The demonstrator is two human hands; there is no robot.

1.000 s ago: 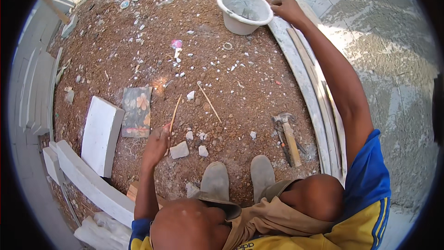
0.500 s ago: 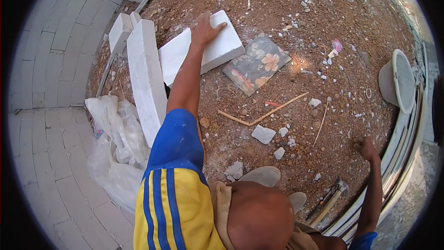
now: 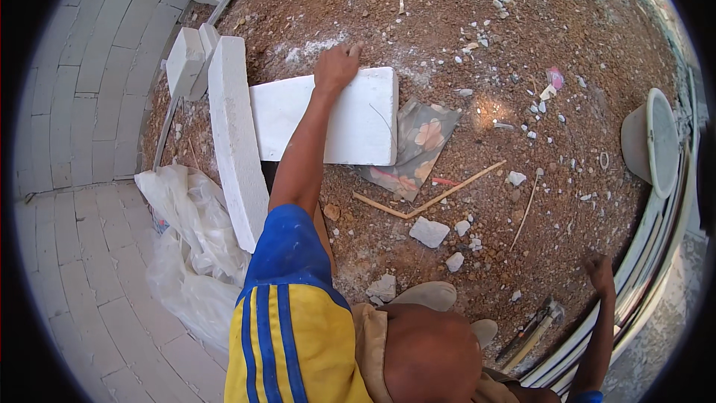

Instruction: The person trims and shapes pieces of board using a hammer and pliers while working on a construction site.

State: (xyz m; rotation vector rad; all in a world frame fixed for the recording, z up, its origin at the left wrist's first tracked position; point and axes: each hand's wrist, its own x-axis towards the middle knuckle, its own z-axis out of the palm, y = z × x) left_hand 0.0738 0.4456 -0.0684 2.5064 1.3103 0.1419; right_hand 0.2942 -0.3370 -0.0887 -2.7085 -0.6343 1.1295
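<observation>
head view: the white block [image 3: 359, 121], toward the ground's [image 3: 418, 22] left edge, has turned nearer; its long axis now runs left to right, right end overlapping the patterned sheet [image 3: 428, 134]. left hand [image 3: 337, 69], half-curled, grips its far edge; right hand [image 3: 599, 273] loosely curled, contents indiscernible.

Reaching way out ahead with the left arm [image 3: 304, 160], pretty much straight, with the back of the left hand [image 3: 335, 71] turned up and fingers bent down. Holding the right forearm [image 3: 598, 343] well off to the side, with the right hand [image 3: 599, 275] kinda curled, tbh too small for finger detail. Squatting, with a knee [image 3: 432, 351] bent up close.
</observation>
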